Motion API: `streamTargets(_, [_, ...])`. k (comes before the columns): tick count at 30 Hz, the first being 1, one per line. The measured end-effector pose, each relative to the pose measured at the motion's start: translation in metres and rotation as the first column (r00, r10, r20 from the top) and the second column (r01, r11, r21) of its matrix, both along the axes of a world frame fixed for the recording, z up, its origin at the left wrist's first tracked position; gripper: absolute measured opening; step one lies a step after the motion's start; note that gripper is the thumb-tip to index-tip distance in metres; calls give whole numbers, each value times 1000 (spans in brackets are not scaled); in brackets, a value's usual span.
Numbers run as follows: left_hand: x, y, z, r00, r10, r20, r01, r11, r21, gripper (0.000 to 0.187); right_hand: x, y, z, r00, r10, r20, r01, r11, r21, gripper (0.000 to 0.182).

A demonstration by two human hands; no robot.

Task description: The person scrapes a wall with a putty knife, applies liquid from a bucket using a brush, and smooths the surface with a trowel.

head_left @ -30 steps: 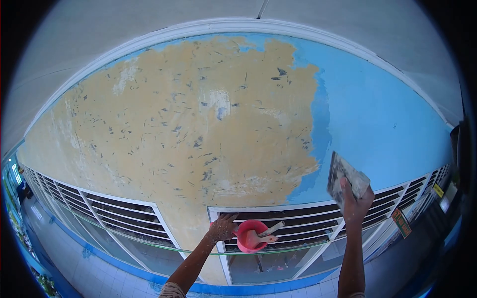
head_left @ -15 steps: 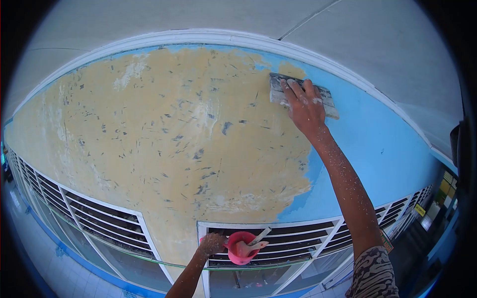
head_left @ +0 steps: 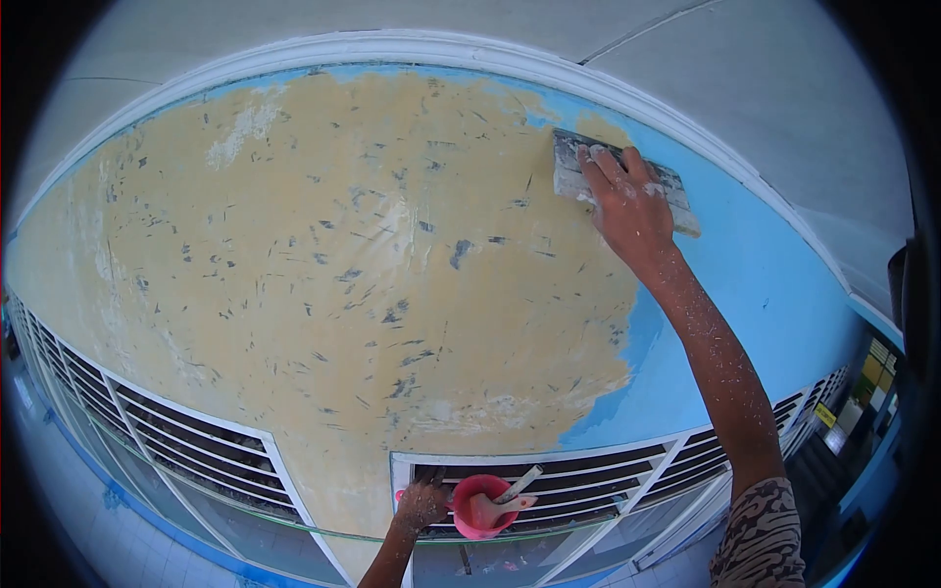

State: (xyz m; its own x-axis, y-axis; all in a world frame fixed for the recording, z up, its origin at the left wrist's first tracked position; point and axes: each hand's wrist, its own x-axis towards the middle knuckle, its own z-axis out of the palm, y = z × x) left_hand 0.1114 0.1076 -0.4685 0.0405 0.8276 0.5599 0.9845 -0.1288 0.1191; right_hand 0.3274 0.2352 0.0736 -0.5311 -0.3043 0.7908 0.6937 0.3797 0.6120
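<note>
My right hand (head_left: 635, 211) is closed on the top edge of a wide, flat putty blade (head_left: 571, 178), grey with dark smears. The blade lies against the upper wall, where sanded tan meets blue paint. White dust speckles my right hand and forearm. Low down, in front of the window frame, my left hand (head_left: 421, 504) grips the handle of a pink dipper (head_left: 462, 503); its fingertips are partly lost against the dark louvers. Inside the dipper rests a paintbrush (head_left: 520, 504) with a pale handle, beside another light, stick-like handle (head_left: 520, 483).
The tan wall (head_left: 294, 323) has dark scuffs and white patches; blue paint (head_left: 765, 284) covers its right side. White moulding (head_left: 412, 46) runs below the ceiling. Louvered windows (head_left: 196, 441) line the bottom, with a thin green line (head_left: 363, 537) crossing before them. A tiled floor (head_left: 88, 490) lies far below.
The view has tilted and shifted slightly, so the windows sit lower. My right hand and the blade appear a little farther right and higher. My left hand keeps hold of the dipper.
</note>
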Motion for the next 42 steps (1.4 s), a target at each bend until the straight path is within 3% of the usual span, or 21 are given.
streamTargets(3, [4, -4, 12, 1000, -7, 3, 7, 1000, 25, 23, 0, 3, 2, 1000, 14, -13, -14, 1000, -19, 69])
streamTargets(5, [5, -5, 15, 1000, 4, 12, -4, 1000, -3, 24, -3, -2, -3, 999, 2, -41, -1, 999, 34, 50])
streamTargets(12, [2, -1, 0, 997, 23, 67, -21, 999, -27, 26, -3, 1, -6, 997, 49, -53, -50, 999, -16, 49])
streamTargets(21, [4, -4, 11, 1000, 17, 7, -17, 1000, -23, 25, -4, 6, -11, 993, 84, -84, -86, 996, -10, 46])
streamTargets(24, [4, -2, 17, 999, 40, 14, -39, 993, -112, 27, -11, 7, -8, 987, 115, -114, -117, 993, -6, 41])
streamTargets(26, [4, -1, 17, 999, 42, 15, -40, 993, -109, 28, -22, 9, -3, 979, 112, -172, -95, 990, 104, 36])
streamTargets(29, [8, -1, 32, 998, 48, -41, -53, 990, -130, 29, -31, 2, 18, 964, 173, -200, -166, 985, 50, 32])
streamTargets(32, [9, -9, 27, 997, 51, -54, -55, 995, -80, 29, -19, -1, -9, 989, 133, -70, -130, 990, 46, 31])
streamTargets(34, [11, -6, 29, 998, 51, -33, -55, 987, -151, 29, -20, -3, -6, 988, 129, -87, -126, 991, 42, 31])
streamTargets(38, [7, -2, 25, 999, 52, 16, -49, 990, -133, 27, -31, -6, -10, 978, 122, -168, -119, 993, 24, 31])
streamTargets(42, [9, -4, 30, 998, 68, 17, -63, 980, -186, 30, -35, -6, -12, 987, 120, -103, -112, 991, 75, 31])
